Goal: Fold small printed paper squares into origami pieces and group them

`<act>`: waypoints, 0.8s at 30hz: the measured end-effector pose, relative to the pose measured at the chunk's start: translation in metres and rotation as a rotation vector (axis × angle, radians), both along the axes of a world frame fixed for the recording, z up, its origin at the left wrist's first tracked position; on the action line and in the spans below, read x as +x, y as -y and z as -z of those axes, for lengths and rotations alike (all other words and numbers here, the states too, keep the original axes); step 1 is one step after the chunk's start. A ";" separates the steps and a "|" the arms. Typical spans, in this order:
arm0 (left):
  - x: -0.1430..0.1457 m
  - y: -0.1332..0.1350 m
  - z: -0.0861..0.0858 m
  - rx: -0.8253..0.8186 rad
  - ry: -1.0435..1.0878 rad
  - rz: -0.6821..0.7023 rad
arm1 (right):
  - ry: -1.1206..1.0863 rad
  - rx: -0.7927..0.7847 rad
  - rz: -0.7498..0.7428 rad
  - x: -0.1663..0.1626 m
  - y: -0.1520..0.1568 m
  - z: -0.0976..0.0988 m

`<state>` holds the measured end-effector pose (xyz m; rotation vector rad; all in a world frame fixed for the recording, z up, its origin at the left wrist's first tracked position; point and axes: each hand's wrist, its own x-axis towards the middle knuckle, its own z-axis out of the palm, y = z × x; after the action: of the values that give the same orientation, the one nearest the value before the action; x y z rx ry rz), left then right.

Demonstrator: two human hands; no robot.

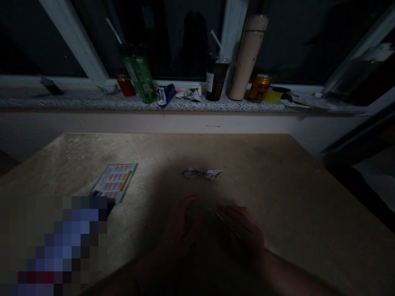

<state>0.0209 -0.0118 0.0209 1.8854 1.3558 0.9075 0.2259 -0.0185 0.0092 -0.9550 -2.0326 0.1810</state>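
Note:
My left hand (180, 228) is in deep shadow above the table, its fingers curved and apart with nothing between them. Close by on the right, my right hand (243, 230) is closed around a thin pointed tool (226, 223). Only a slim shiny length of it shows, so its kind is unclear. Beyond both hands lies a bow-shaped piece of printed paper (202, 173), pinched at its middle. Neither hand touches it.
A printed card or booklet (115, 179) lies on the table (262, 160) at left, beside a pixelated area. Along the granite sill (185, 105) stand a green cup (142, 78), a dark drink cup (217, 80), a tall flask (248, 57), an orange can (259, 87) and crumpled wrappers (166, 94).

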 end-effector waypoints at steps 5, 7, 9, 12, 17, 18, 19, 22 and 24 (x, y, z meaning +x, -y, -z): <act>0.002 -0.001 -0.004 -0.143 -0.039 0.072 | 0.031 0.032 0.027 0.001 -0.003 0.004; 0.001 0.000 -0.005 -0.157 -0.042 0.238 | 0.059 0.038 0.024 0.000 -0.004 0.006; 0.000 0.001 -0.003 -0.140 -0.013 0.319 | 0.084 0.059 0.015 -0.003 -0.005 0.007; -0.005 0.004 0.006 -0.166 0.049 0.293 | 0.120 0.124 -0.019 -0.009 -0.005 0.004; -0.008 0.006 0.016 -0.312 0.279 0.183 | 0.229 0.164 -0.078 -0.015 -0.002 -0.003; -0.007 0.005 0.015 -0.343 0.328 0.190 | 0.241 0.157 -0.082 -0.016 -0.001 -0.003; -0.006 0.005 0.013 -0.370 0.372 0.216 | 0.249 0.152 -0.085 -0.016 -0.001 -0.003; -0.003 0.004 0.007 -0.417 0.453 0.301 | 0.265 0.143 -0.094 -0.015 -0.001 -0.002; -0.003 0.003 0.005 -0.426 0.439 0.334 | 0.271 0.142 -0.098 -0.014 -0.002 -0.002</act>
<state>0.0182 -0.0152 0.0163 1.4216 0.8533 0.7337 0.2114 -0.0161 0.0109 -0.8268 -2.3081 -0.0431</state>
